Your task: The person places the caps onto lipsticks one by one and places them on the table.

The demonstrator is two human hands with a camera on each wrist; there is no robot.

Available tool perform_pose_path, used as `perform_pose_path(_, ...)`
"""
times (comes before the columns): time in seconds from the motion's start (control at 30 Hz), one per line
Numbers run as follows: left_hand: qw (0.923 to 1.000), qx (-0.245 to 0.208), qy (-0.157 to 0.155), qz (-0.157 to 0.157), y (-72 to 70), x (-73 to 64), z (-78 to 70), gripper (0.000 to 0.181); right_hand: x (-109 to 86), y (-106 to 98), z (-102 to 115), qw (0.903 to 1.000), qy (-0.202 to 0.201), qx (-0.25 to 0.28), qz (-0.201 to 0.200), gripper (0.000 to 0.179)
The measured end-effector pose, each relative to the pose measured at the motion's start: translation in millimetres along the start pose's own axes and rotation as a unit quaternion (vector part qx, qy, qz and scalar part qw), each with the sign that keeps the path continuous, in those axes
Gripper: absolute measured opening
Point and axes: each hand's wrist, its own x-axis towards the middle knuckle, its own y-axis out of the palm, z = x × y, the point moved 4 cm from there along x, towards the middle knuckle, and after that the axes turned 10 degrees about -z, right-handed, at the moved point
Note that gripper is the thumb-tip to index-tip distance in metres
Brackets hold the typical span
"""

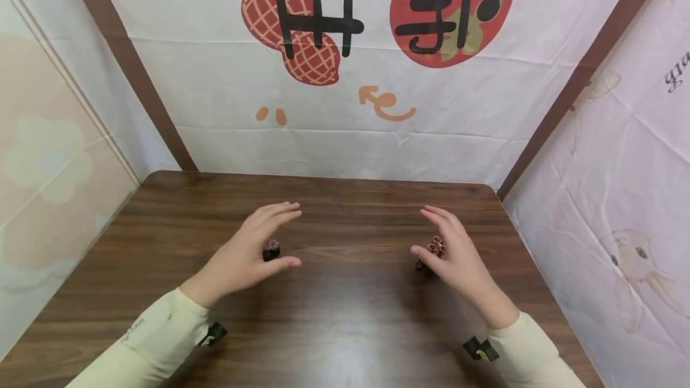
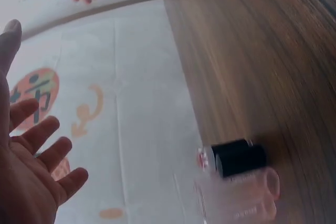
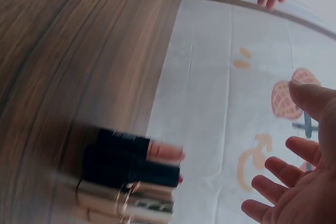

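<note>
My left hand hovers over the table, fingers spread apart from the thumb and nothing gripped. Just behind its palm stands a small cluster of cosmetic tubes, partly hidden by the hand. In the left wrist view these are black tubes beside clear pinkish tubes. My right hand is held likewise on the other side, fingers extended and holding nothing. Beside it stand several lipsticks, partly covered by the thumb. The right wrist view shows black lipstick tubes and gold ones, slightly blurred.
Both groups stand on a dark wood-grain table, one on each side. A printed white cloth hangs behind the far edge, with more cloth at left and right. Black wrist straps show at the sleeves.
</note>
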Motion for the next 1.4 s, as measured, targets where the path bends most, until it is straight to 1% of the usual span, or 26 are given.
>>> perform_pose_path(0.1, 0.9997, -0.006, -0.017, -0.014, -10.1, -3.9, 9.4, 0.083, -3.1, -7, -11, 0.9997, 0.023, 0.005, -0.009, 0.069)
perform_pose_path(0.17, 0.9989, -0.009, -0.038, -0.026, -16.5, -8.3, 18.3, 0.08, -5.3, -12, -17, 0.9991, 0.039, 0.007, -0.013, 0.066)
perform_pose_path(0.27, 0.9962, -0.001, -0.074, -0.045, -25.7, -16.3, 33.8, 0.075, -8.4, -18, -26, 0.998, 0.059, 0.01, -0.018, 0.061)
perform_pose_path(0.43, 0.9872, 0.013, -0.14, -0.075, -38.9, -31.2, 59.2, 0.055, -13.5, -25, -42, 0.996, 0.085, 0.011, -0.028, 0.057)
perform_pose_path(0.5, 0.9827, 0.023, -0.166, -0.08, -41.8, -37.9, 67.8, 0.046, -16.1, -27, -49, 0.9949, 0.095, 0.01, -0.033, 0.056)
perform_pose_path(0.57, 0.9781, 0.036, -0.191, -0.076, -42.8, -44.9, 74.8, 0.04, -18.4, -29, -55, 0.9937, 0.105, 0.007, -0.038, 0.054)
perform_pose_path(0.7, 0.9705, 0.055, -0.231, -0.044, -38.8, -57.4, 86.1, 0.034, -21.7, -33, -62, 0.9926, 0.112, -0.003, -0.046, 0.052)
perform_pose_path(0.83, 0.9624, 0.064, -0.264, -0.005, -29.3, -65.6, 95.5, 0.037, -23.8, -37, -67, 0.9919, 0.115, -0.007, -0.054, 0.051)
perform_pose_path(0.93, 0.9554, 0.068, -0.287, 0.012, -20.9, -69.1, 101.1, 0.04, -25.2, -39, -70, 0.9913, 0.118, -0.01, -0.059, 0.05)
perform_pose_path(1.03, 0.9498, 0.072, -0.304, 0.018, -14.0, -71.3, 104.3, 0.041, -27.2, -40, -74, 0.9908, 0.121, -0.017, -0.059, 0.049)
perform_pose_path(1.13, 0.947, 0.07, -0.313, 0.018, -8.9, -73.6, 105.8, 0.04, -29.2, -42, -77, 0.9901, 0.125, -0.019, -0.06, 0.048)
perform_pose_path(1.27, 0.9451, 0.066, -0.32, 0.016, -3.6, -75.6, 106.5, 0.036, -31.7, -45, -79, 0.9889, 0.135, -0.021, -0.058, 0.048)
perform_pose_path(1.4, 0.9444, 0.061, -0.323, 0.015, 1.4, -75.7, 106.3, 0.037, -34.0, -44, -83, 0.9874, 0.149, -0.013, -0.052, 0.048)
